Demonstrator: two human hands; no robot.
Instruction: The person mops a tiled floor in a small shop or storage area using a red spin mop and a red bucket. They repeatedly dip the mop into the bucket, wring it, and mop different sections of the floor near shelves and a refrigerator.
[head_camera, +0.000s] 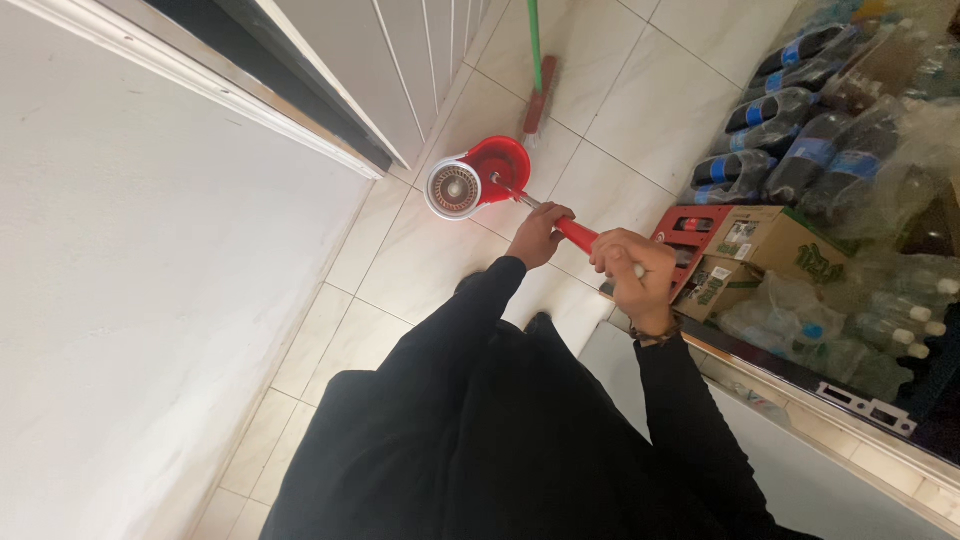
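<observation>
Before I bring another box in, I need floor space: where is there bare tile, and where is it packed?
Bare tile lies between the white wall and the red mop bucket, and beyond the broom. The right side is crowded: cardboard boxes, wrapped bottle packs. Both hands, left hand and right hand, grip the mop handle.
</observation>
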